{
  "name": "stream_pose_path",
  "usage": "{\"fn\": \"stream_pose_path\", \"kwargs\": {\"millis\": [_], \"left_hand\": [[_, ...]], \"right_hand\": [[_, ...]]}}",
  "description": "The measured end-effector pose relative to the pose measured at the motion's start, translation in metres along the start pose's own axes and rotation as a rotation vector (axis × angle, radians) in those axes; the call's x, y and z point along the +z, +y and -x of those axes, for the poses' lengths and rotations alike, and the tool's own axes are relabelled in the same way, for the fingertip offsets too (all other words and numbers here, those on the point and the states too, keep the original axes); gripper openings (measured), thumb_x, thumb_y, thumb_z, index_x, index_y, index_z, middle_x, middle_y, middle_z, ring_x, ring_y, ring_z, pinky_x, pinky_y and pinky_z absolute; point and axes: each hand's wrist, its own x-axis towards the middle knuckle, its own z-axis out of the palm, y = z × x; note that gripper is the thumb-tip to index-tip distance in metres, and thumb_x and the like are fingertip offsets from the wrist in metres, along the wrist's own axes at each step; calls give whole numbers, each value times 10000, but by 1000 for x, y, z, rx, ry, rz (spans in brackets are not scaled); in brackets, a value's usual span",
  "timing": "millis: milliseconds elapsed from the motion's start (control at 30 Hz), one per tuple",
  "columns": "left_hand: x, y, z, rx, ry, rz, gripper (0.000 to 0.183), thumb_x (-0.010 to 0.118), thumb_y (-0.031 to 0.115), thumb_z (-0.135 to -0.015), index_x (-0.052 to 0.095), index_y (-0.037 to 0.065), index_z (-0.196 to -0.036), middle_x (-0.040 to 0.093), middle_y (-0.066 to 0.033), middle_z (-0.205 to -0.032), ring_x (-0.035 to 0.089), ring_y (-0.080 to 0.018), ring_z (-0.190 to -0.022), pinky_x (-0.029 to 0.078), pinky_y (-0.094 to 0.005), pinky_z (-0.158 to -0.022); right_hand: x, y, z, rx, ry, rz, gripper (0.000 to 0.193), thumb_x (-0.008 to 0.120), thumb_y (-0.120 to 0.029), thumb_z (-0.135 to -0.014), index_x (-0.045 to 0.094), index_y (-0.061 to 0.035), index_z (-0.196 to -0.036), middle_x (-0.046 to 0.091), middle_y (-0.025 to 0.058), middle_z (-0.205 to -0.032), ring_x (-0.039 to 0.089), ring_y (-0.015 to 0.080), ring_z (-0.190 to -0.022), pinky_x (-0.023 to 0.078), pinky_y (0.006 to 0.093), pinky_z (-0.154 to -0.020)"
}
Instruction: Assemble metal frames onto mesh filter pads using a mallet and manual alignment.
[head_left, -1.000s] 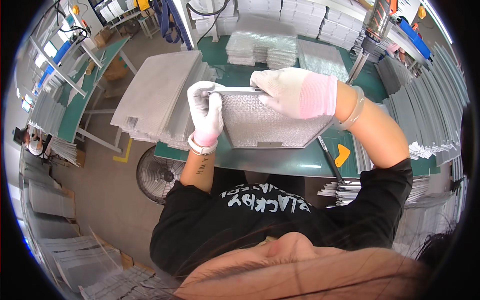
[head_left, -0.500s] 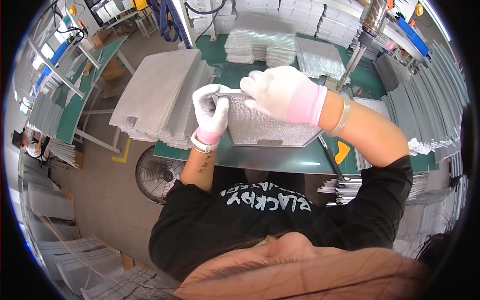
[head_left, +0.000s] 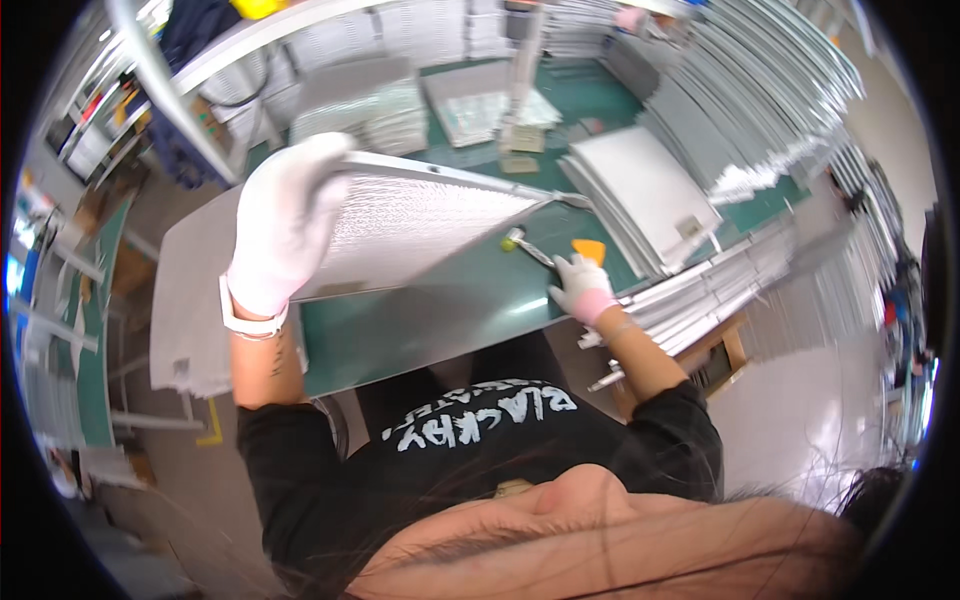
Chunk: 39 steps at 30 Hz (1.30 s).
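Observation:
My left hand, in a white glove with a pink cuff, is closed on the upper left corner of a framed mesh panel. The silvery panel is tilted up over the green bench, its far right corner near a stack of panels. My right hand, also gloved, is low at the bench's front right, closed around the handle of a small hammer. A yellow-green end shows on the hammer's head; the glove hides most of the handle. Just beyond these fingers lies a flat orange-yellow piece.
Mesh sheets are stacked left of the bench. Silvery stacks stand at the back. On the right are a pale panel stack and long rows of panels. A metal post rises at the back middle.
My right hand has left the panel's top edge and come down right onto the hammer. My left hand has raised and tilted the panel. The view has turned to the right.

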Motion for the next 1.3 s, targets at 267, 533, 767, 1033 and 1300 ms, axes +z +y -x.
{"fn": "stream_pose_path", "kwargs": {"millis": [267, 533, 767, 1033, 1300], "left_hand": [[123, 45, -36, 533, -447, -135, 255, 561, 96, -774, 591, 146, -1022, 522, -8, -710, 574, -196, -698, 469, -329, -648], [165, 43, -18, 114, 18, -135, 746, 792, 410, -658, 559, 26, -1254, 565, -46, -707, 552, -240, -682, 444, -399, -723], [179, 42, -18, -63, 78, -107, 707, 778, 397, -683, 543, 55, -1257, 571, -49, -736, 556, -249, -716, 427, -397, -751], [161, 24, -9, 31, -119, -73, 360, 664, 215, -810, 590, 95, -1141, 616, -36, -879, 569, -240, -817, 432, -396, -770], [162, 27, -8, 19, -60, -64, 326, 652, 186, -817, 606, 88, -1125, 619, -39, -890, 568, -240, -818, 427, -401, -776]], "right_hand": [[16, 22, 24, 74, 72, -478, 331, 467, -182, -952, 524, -24, -1237, 604, 225, -1039, 622, 382, -940, 502, 443, -853], [-188, 41, 56, -211, 214, -715, 519, 514, -31, -925, 388, -11, -1427, 615, 99, -1023, 590, 182, -876, 487, 304, -809], [-201, 16, 36, -444, 535, -643, 496, 481, -4, -936, 368, 43, -1417, 613, 134, -988, 575, 155, -741, 492, 279, -712], [-133, -9, 34, -157, 727, -1069, 625, 347, 61, -915, 177, -38, -1508, 550, 64, -887, 457, 83, -592, 420, 208, -522], [-71, -49, 38, -112, 487, -1070, 573, 419, 57, -894, 298, 25, -1453, 550, 82, -899, 494, 104, -666, 454, 227, -618]]}}
